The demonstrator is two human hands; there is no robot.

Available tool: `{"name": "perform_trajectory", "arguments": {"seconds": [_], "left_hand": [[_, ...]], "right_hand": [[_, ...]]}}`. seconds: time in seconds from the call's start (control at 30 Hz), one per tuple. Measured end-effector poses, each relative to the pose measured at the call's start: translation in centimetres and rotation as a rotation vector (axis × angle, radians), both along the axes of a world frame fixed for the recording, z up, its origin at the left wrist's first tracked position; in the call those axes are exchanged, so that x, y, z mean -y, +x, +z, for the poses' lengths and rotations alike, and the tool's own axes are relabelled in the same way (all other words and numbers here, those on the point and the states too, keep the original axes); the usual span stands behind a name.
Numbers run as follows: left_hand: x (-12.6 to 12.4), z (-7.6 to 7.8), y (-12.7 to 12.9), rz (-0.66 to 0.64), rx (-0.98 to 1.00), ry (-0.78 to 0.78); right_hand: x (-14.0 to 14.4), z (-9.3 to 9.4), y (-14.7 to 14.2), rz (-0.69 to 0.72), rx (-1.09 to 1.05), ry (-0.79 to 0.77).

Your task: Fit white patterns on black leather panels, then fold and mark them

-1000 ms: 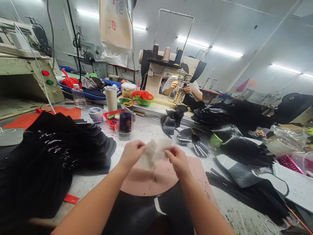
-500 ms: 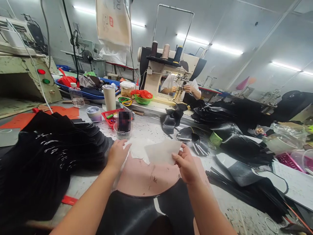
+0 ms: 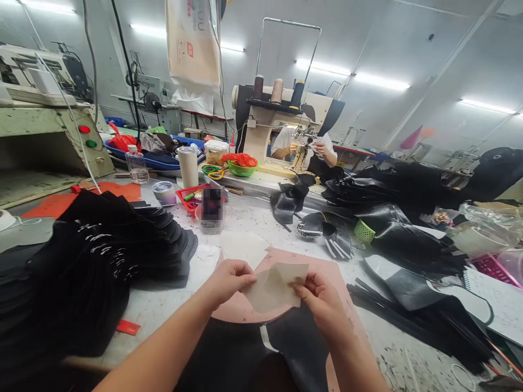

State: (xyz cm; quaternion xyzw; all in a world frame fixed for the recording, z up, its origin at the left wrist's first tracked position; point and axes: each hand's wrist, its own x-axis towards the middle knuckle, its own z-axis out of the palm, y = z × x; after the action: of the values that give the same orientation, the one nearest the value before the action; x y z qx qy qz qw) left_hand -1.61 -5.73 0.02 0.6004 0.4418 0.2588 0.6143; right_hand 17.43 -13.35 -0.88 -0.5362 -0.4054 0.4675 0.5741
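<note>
A thin, off-white sheet point(image 3: 272, 288) is stretched between my two hands above a pink board point(image 3: 302, 257). My left hand point(image 3: 229, 282) pinches its left edge between thumb and fingers. At the right edge, my right hand point(image 3: 322, 299) grips it, and the sheet's upper part is creased or folded over. Another white sheet point(image 3: 243, 247) lies just beyond, partly on the board's far edge. Nearest to me, a black leather-like piece point(image 3: 237, 348) with a short white strip point(image 3: 267, 338) covers the front of the board.
Stacked black pieces point(image 3: 159, 245) stand on the left. Black strips point(image 3: 417, 321) and curved black parts point(image 3: 335, 234) lie to the right. Behind are a tumbler point(image 3: 188, 167), a red basket point(image 3: 190, 198) and a sewing machine point(image 3: 261, 130), where another person works.
My hands have come nearer to me and closer together, drawing the off-white sheet away from the other white sheet. My left hand now grips its left edge.
</note>
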Motion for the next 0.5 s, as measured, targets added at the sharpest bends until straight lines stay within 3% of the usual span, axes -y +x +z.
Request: {"name": "perform_trajectory", "arguments": {"seconds": [0.13,0.23,0.3,0.37,0.43,0.5], "left_hand": [[0.7,-0.5,1.9,-0.026,0.010,0.001],[0.0,-0.4,1.9,-0.043,-0.022,0.041],[-1.2,-0.4,1.1,-0.006,-0.072,0.082],[-2.7,-0.6,0.3,0.030,-0.137,0.112],[-4.1,-1.1,0.3,0.025,-0.215,0.130],[-5.2,-1.6,1.2,0.014,-0.307,0.169]], "right_hand": [[1.7,-0.1,0.2,-0.128,0.041,-0.029],[3.6,0.6,2.6,-0.229,0.154,-0.085],[5.4,1.1,5.7,-0.417,0.271,-0.138],[7.0,1.2,9.1,-0.798,0.293,-0.139],[8.1,0.8,11.5,-0.835,0.261,-0.111],[8.5,-0.1,12.2,-0.733,0.193,-0.102]]}}
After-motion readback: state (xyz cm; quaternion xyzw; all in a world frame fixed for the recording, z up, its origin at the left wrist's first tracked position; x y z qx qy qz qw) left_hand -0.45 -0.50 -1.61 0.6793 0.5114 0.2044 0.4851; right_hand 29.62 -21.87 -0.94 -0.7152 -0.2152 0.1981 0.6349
